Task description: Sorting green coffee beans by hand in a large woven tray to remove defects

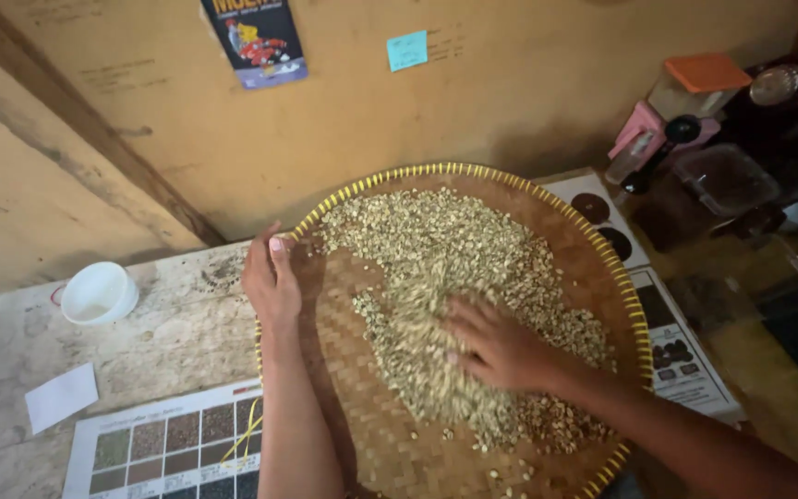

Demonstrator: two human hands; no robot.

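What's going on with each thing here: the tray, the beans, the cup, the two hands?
Round woven bamboo tray with yellow rim: flat on the table, partly covered.
Pale green beans: loose, heaped across the tray's middle and far side.
Small white plastic cup: upright, open.
Left hand: open, resting on the tray's left rim.
Right hand: fingers spread, pressed into the beans.
Clear plastic tub: lid on.

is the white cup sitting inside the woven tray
No, the white cup stands on the worn tabletop, well apart from the woven tray, which holds only pale beans.
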